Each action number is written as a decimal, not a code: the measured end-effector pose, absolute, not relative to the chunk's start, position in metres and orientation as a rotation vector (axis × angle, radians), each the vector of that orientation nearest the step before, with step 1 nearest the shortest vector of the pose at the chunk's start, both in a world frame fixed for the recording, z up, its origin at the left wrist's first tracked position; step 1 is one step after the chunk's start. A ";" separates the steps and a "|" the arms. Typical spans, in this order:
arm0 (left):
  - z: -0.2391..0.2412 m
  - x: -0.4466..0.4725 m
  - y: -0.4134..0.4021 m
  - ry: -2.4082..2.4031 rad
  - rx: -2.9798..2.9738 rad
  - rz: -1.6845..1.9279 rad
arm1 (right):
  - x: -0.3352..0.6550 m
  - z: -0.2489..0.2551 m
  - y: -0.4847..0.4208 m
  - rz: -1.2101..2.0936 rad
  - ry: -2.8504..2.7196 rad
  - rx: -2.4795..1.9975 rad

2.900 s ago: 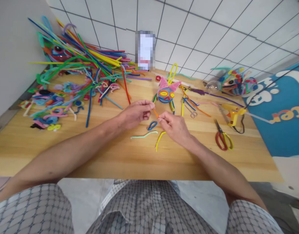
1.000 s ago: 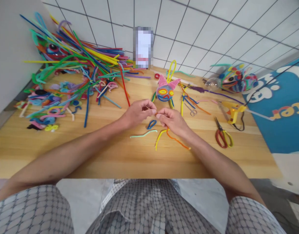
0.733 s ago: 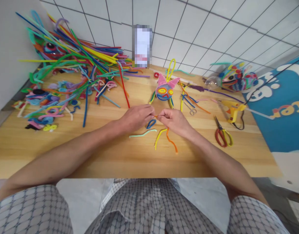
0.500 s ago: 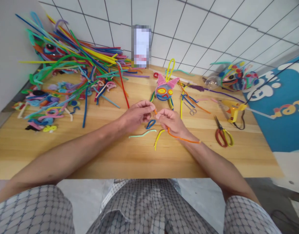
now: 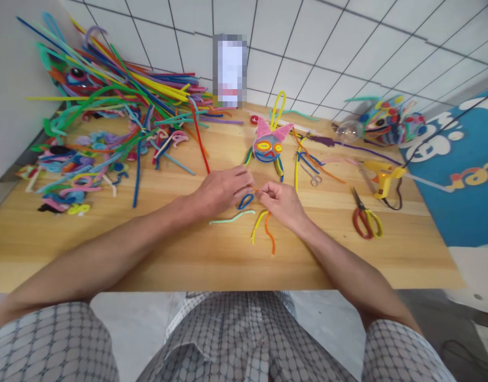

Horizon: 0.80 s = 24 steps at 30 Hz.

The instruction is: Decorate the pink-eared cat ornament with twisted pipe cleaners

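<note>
My left hand (image 5: pixel 222 190) and my right hand (image 5: pixel 281 201) meet over the middle of the wooden table (image 5: pixel 188 254), both pinched on one orange pipe cleaner (image 5: pixel 270 237). Its free end trails down toward me below my right hand. Under the hands lie a small blue loop (image 5: pixel 246 201), a mint green piece (image 5: pixel 232 217) and a yellow piece (image 5: pixel 257 225). Just beyond them rests a pipe-cleaner face (image 5: pixel 268 145) with pink ears and a yellow loop on top.
A big heap of coloured pipe cleaners (image 5: pixel 120 101) fills the back left. Red-handled scissors (image 5: pixel 365 219), a yellow glue gun (image 5: pixel 381 176) and small scissors (image 5: pixel 312 178) lie to the right. Another colourful figure (image 5: pixel 387 126) sits at the back right.
The orange pipe cleaner's free end has swung from pointing right to hanging down toward me. Both hands have dropped slightly closer to the table and stay pinched together.
</note>
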<state>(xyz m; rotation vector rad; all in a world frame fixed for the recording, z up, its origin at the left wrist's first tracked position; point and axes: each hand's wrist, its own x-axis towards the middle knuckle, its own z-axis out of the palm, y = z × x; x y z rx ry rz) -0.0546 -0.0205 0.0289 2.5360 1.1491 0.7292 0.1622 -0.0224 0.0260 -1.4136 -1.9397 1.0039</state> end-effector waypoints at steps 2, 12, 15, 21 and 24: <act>0.027 -0.053 -0.021 1.208 2.657 0.552 | 0.162 0.024 -0.024 0.944 -1.997 -1.407; 0.032 -0.053 -0.012 1.070 1.805 1.002 | 0.165 0.025 -0.028 1.170 -1.888 -1.281; 0.031 -0.043 -0.017 0.986 1.155 1.008 | 0.161 0.024 -0.028 1.300 -1.766 -1.202; 0.021 -0.037 -0.016 0.938 0.984 0.939 | 0.162 0.015 -0.027 1.398 -1.635 -1.220; 0.024 -0.047 -0.011 1.049 1.536 0.941 | 0.163 0.015 -0.025 1.372 -1.661 -1.281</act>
